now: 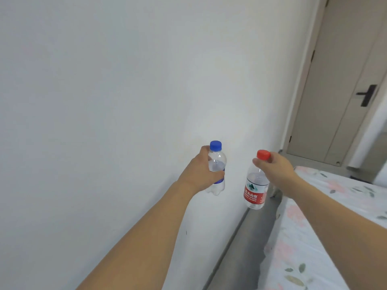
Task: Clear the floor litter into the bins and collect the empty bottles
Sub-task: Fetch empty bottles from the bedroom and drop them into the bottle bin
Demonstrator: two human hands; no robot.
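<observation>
My left hand [200, 171] grips a small clear bottle with a blue cap and blue label [217, 162] around its middle, holding it upright in the air in front of the white wall. My right hand [276, 166] pinches the neck of a clear bottle with a red cap and red label [255, 191], just under the cap, so that the bottle hangs down over the strip of floor. The two bottles are apart, side by side. No bin or floor litter is in view.
A white wall [104, 101] fills the left and centre. A narrow grey strip of floor [251, 237] runs between the wall and a bed with a floral sheet [314, 237] at the right. A beige door with a black handle [345, 80] stands at the far right.
</observation>
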